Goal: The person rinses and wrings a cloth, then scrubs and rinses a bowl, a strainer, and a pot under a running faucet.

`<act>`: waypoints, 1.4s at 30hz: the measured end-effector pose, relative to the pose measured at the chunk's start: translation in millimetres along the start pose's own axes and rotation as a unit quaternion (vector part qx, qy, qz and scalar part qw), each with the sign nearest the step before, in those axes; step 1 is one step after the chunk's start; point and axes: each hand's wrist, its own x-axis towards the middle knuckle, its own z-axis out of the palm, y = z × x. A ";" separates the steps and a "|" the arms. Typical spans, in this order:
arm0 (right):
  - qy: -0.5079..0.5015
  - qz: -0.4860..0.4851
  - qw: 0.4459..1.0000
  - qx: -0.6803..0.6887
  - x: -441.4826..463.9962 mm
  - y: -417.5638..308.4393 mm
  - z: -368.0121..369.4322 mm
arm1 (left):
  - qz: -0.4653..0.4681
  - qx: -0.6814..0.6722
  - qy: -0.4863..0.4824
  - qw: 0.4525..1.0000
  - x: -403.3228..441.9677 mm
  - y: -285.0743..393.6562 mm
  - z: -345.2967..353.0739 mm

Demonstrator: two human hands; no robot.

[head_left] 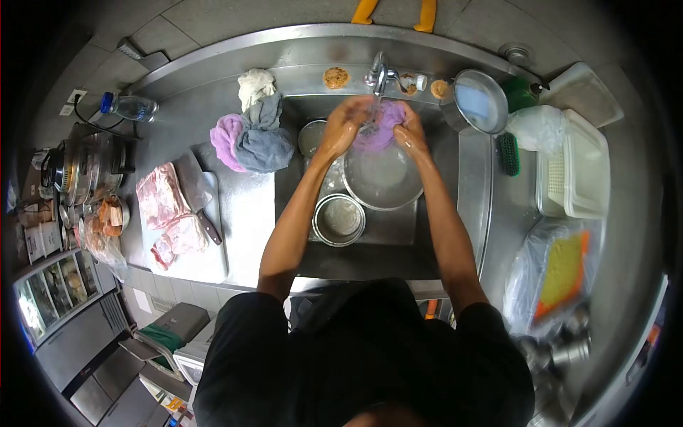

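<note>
Around the sink, a steel counter is spread, with raw meat laid at its left. The purple cloth is held beneath the faucet, over the far part of a metal bowl. It is clasped by the fingers of the right hand; the left hand is placed beside it, but its fingers are blurred, so their grip cannot be told. For an even rinse, the folds should be opened under the faucet, then squeezed low, so splashes are kept off the meat.
</note>
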 end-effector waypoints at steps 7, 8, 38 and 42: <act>0.055 -0.113 0.990 0.058 -17.1 -38.3 18.0 | 0.064 0.378 -0.110 0.917 22.4 -56.1 -19.8; 0.050 -0.108 0.985 0.123 -26.5 -65.0 15.0 | 0.081 0.428 -0.098 0.895 29.5 -53.3 -20.4; 0.030 0.130 0.934 0.332 -3.2 -13.3 21.0 | -0.036 -0.220 0.139 0.965 46.6 -39.6 22.5; -0.222 0.291 0.901 0.233 2.8 -27.2 9.0 | 0.067 -0.036 0.098 0.992 49.1 -32.1 23.5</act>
